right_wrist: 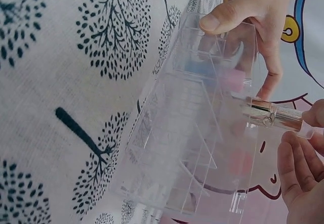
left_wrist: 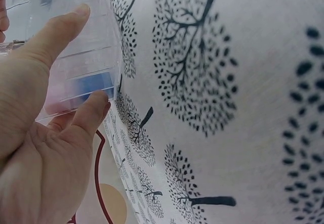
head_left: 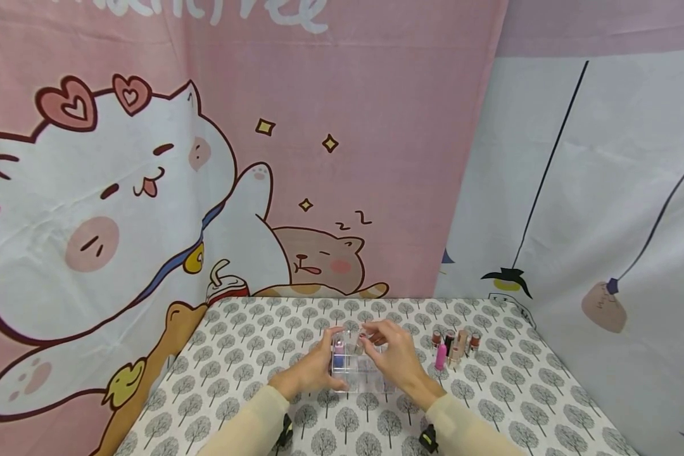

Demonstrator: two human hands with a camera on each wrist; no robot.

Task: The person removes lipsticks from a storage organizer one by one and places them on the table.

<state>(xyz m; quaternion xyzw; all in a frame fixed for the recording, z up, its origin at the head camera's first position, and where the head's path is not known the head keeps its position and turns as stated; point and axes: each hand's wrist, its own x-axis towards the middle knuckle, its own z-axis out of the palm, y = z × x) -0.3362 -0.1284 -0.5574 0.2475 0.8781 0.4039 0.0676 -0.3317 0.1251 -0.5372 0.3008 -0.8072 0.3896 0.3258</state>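
A clear plastic organizer (head_left: 370,382) with divided compartments stands on the table in front of me. My left hand (head_left: 310,369) grips its left side, thumb over the near edge and fingers along the far side. Inside, close to those fingers, sits a blue-and-pink tube (left_wrist: 91,86), seen through the plastic. My right hand (head_left: 398,356) pinches a shiny gold lipstick tube (right_wrist: 277,115) by its end. The tube's other end is right at the organizer's top, over the compartments at the far side.
To the right of the organizer a group of lipsticks stands on the tablecloth (head_left: 490,405), among them a bright pink tube (head_left: 441,357), a black one (head_left: 449,339) and a brown-capped one (head_left: 475,341). A cartoon-printed cloth (head_left: 399,190) hangs behind the table.
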